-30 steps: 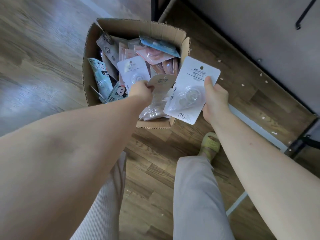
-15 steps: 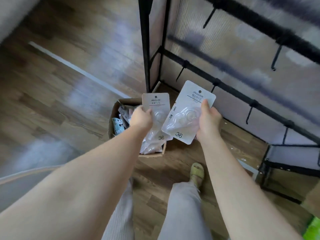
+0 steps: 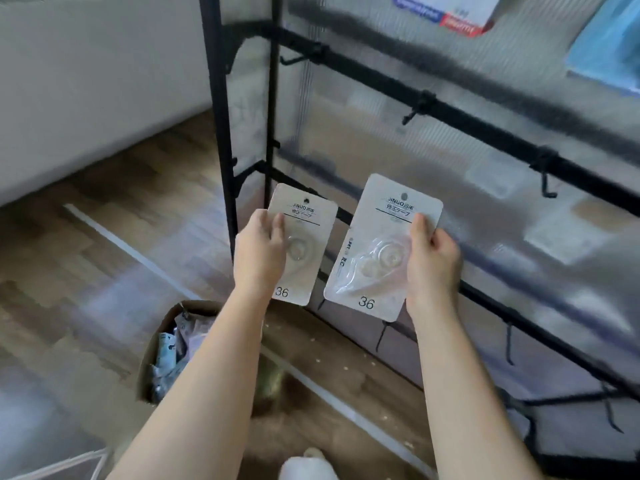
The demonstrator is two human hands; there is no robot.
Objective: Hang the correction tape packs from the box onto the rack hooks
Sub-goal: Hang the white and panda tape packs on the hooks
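Wooden floor [image 3: 104, 244] carries open cardboard box [image 3: 152, 362].

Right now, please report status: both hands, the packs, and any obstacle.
Left hand grips one pack; right hand grips another pack. Both held before rack, not yet hung. Hook above free, nothing blocking.

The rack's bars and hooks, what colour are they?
Black, seen clearly in the head view: the rack bars and hooks stand against a translucent back panel.

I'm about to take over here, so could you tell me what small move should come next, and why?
Probably lift the right hand and slip its correction tape pack onto the bare hook above: both hands hold packs upright, hang holes on top, neither yet hung.
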